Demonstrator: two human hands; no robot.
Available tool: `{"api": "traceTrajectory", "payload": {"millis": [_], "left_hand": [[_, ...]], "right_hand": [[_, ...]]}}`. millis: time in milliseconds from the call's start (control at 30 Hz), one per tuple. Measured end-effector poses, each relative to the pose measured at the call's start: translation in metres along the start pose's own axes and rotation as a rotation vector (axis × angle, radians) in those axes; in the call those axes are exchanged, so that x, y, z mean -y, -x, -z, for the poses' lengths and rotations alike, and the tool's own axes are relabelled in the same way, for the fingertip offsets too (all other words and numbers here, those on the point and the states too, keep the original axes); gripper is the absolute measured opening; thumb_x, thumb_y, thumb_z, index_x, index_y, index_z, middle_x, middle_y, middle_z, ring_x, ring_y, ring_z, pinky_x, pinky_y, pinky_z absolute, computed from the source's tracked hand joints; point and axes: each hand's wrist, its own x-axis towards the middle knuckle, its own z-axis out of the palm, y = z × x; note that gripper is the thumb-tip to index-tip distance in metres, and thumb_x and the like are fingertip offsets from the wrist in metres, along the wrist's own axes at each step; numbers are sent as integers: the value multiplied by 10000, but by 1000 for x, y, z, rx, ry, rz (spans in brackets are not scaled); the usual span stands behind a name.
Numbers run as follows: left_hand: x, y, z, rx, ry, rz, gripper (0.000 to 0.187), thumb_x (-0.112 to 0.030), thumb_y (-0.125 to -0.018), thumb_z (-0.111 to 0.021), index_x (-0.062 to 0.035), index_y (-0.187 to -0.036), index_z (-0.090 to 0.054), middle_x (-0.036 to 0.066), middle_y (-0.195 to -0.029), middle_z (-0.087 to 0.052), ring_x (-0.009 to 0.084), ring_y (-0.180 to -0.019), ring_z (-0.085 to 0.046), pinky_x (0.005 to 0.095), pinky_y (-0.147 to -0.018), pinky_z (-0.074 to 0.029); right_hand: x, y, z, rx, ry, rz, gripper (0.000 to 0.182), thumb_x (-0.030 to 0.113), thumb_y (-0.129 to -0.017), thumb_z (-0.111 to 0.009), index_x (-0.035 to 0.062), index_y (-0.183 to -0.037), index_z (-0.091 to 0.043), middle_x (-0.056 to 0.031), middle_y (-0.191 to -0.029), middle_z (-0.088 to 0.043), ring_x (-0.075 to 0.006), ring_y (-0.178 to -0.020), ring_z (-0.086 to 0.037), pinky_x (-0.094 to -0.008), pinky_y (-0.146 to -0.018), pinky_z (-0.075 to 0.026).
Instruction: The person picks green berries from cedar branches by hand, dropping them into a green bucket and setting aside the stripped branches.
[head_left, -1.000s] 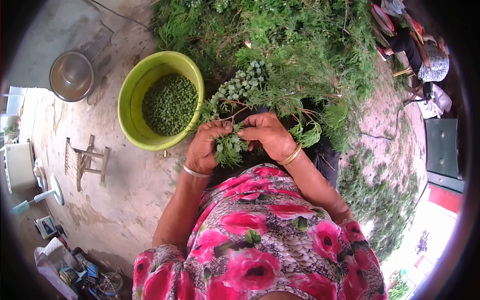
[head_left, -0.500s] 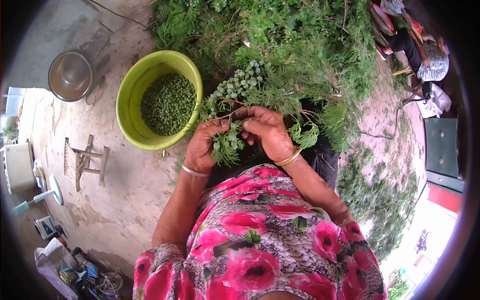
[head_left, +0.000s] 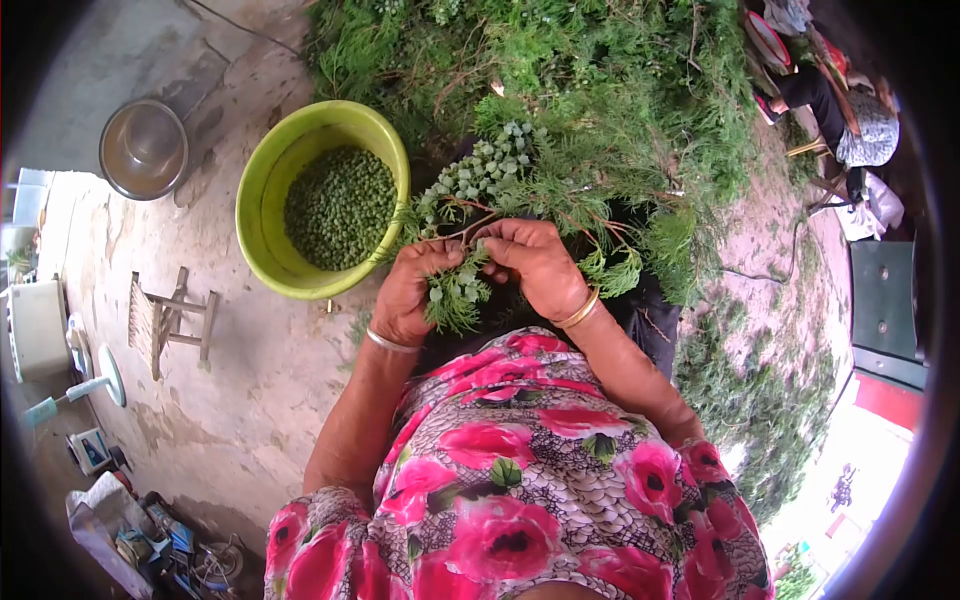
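Note:
My left hand (head_left: 404, 295) pinches the stem of a leafy evergreen branch (head_left: 479, 225), with a sprig of scale-like leaves and pale green cones hanging below the fingers. My right hand (head_left: 538, 268) is closed at the same branch, thumb and fingertips close together beside the sprig. Just beyond both hands lies a dense cluster of pale green cones (head_left: 490, 168) among foliage. Left of my left hand stands a yellow-green plastic tub (head_left: 258, 225), partly filled with small green cones (head_left: 340, 208).
A large heap of cut evergreen branches (head_left: 590, 60) spreads ahead. At left are a metal basin (head_left: 118, 178), a small wooden stool (head_left: 180, 322) and a fan (head_left: 112, 377). Another person (head_left: 866, 135) sits at far right. Loose greenery (head_left: 740, 400) covers the ground at right.
The right hand has shifted slightly down, and the sprig between the hands has turned a little. The tub looks the same apart from a small camera shift.

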Motion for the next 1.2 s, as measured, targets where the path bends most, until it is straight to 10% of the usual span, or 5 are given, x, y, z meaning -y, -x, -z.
{"api": "traceTrajectory", "payload": {"millis": [200, 667, 1133, 1200], "left_hand": [[11, -4, 22, -61, 47, -69, 53, 51, -811, -578, 7, -781, -588, 82, -843, -629, 181, -763, -619, 310, -710, -536], [9, -5, 8, -89, -5, -101, 125, 41, -843, -562, -16, -947, -600, 39, -884, -611, 149, -797, -600, 279, -734, -504], [14, -5, 5, -120, -67, -150, 58, 11, -828, -598, -12, -881, -604, 36, -836, -614, 137, -736, -587, 261, -686, -492], [15, -3, 4, -131, -99, -164, 54, 11, -828, -601, -13, -877, -605, 38, -831, -615, 138, -736, -590, 262, -684, -496]], "right_hand": [[8, 8, 14, 8, -520, -29, 156, 108, -871, -559, -38, -897, -608, -121, -778, -642, -192, -649, -609, -261, -545, -472], [-4, 25, -17, -203, 654, 385, 346, 121, -696, -818, -9, -932, -601, -56, -788, -641, -96, -686, -575, -270, -617, -491], [5, 25, -17, -98, 520, 430, 210, 17, -802, -677, 1, -986, -578, -44, -770, -632, -62, -637, -573, -228, -561, -476], [14, 29, -15, -50, 458, 142, 208, 0, -814, -658, 9, -1002, -569, -34, -726, -617, -48, -616, -565, -214, -527, -458]]}}
